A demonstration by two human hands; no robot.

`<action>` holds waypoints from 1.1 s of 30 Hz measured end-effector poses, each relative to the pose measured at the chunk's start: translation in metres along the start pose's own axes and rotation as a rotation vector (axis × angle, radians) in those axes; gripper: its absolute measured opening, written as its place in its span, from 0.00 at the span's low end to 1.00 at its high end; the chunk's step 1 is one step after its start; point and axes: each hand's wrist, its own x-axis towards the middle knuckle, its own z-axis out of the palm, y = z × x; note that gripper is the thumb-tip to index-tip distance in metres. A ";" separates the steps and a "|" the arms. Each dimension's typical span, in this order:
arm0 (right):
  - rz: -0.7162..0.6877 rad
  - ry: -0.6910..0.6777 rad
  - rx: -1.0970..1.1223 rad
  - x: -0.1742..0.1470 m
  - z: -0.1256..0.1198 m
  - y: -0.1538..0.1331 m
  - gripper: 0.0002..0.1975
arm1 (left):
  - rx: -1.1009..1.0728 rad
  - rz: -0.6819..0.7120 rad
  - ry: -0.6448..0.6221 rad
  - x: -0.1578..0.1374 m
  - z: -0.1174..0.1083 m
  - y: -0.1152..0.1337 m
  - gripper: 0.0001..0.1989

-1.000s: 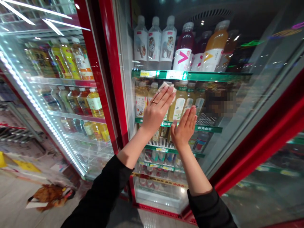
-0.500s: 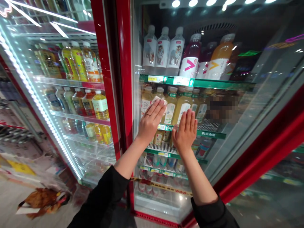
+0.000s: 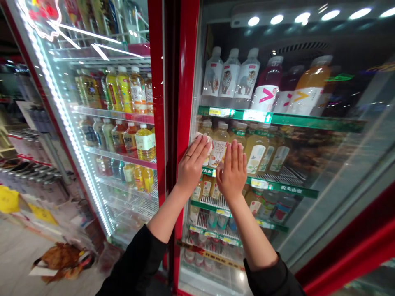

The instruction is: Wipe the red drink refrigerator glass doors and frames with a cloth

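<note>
My left hand (image 3: 191, 166), a ring on one finger, lies with its fingers stretched over a crumpled white tissue (image 3: 200, 135), pressing it to the glass door near the red frame (image 3: 187, 70). Only the tissue's edges show past the fingertips. Just right of it, my right hand (image 3: 233, 174) rests flat on or close to the same glass, its fingers straight and side by side, with nothing visible in it. Behind the glass, tea bottles (image 3: 219, 144) stand on a shelf, partly hidden by both hands.
Upper shelf: clear bottles with animal labels (image 3: 231, 76), purple (image 3: 268, 88) and orange (image 3: 308, 88) drinks. A second lit drinks cooler (image 3: 120, 152) stands on the left. A brown crumpled item (image 3: 60, 259) lies on the floor at lower left. Another red frame (image 3: 348, 255) runs along the lower right.
Against the cooler, both hands have slid left across the glass, the left one with the tissue now beside the red frame. The camera view has turned left.
</note>
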 end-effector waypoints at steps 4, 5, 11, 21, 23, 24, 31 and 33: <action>-0.018 0.026 -0.043 -0.002 0.003 -0.001 0.42 | -0.003 -0.071 0.011 -0.032 -0.008 0.000 0.39; -0.021 0.021 -0.043 -0.003 0.003 -0.001 0.42 | -0.007 -0.066 0.003 -0.037 -0.008 0.002 0.38; -0.054 0.017 -0.050 -0.003 0.004 0.001 0.42 | -0.098 0.064 -0.039 0.004 0.001 -0.016 0.39; -0.157 -0.018 -0.003 0.010 -0.001 -0.030 0.43 | -0.061 -0.052 0.078 -0.032 -0.006 -0.020 0.37; -0.194 -0.053 -0.003 0.011 0.006 -0.032 0.42 | -0.063 -0.021 0.081 -0.036 -0.005 -0.019 0.37; -0.200 -0.077 -0.011 0.011 0.010 -0.032 0.42 | -0.059 0.003 0.076 -0.032 -0.005 -0.022 0.37; -0.172 -0.113 -0.041 0.006 0.018 -0.029 0.40 | -0.076 -0.042 0.027 -0.019 -0.008 -0.041 0.39; -0.160 -0.135 -0.025 0.006 0.018 -0.029 0.38 | -0.082 -0.130 0.068 -0.042 -0.009 -0.032 0.39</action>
